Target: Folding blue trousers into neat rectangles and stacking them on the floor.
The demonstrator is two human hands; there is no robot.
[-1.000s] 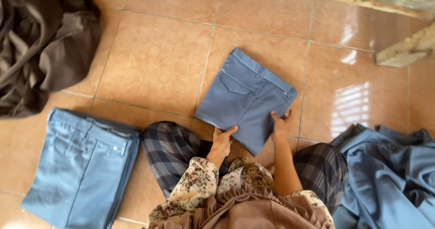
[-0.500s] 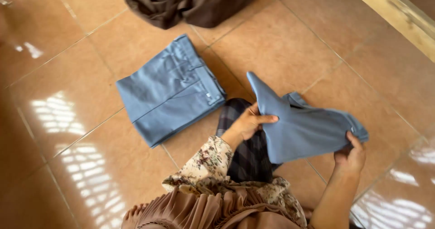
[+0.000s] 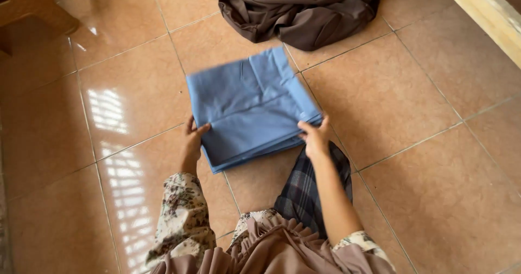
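Two hands frame one stack of folded blue garments (image 3: 251, 108) that lies flat on the tiled floor (image 3: 412, 106), just ahead of the person's knees. The left hand (image 3: 192, 141) rests at the stack's near left corner, its fingers loosely spread and thumb laid on the cloth, pressing more than gripping. The right hand (image 3: 315, 137) sits at the near right corner, its fingers curled over the edge and pinching the top layers.

To do this step well, I judge that both hands should press evenly at the two corners so the layers stay square, with edges lined up before the palms smooth outward (the far part of the stack is blurred, so how neat it is there I cannot tell).

Counted: one blue stack, with several layers showing at its near edge though their number is not clear; one heap of dark brown cloth (image 3: 287, 8) lying crumpled beyond it, near but apart; one floral sleeve (image 3: 184, 220) on the left arm; one plaid skirt (image 3: 309, 192) over the lap; one pale wooden edge (image 3: 483, 13) at the upper right.
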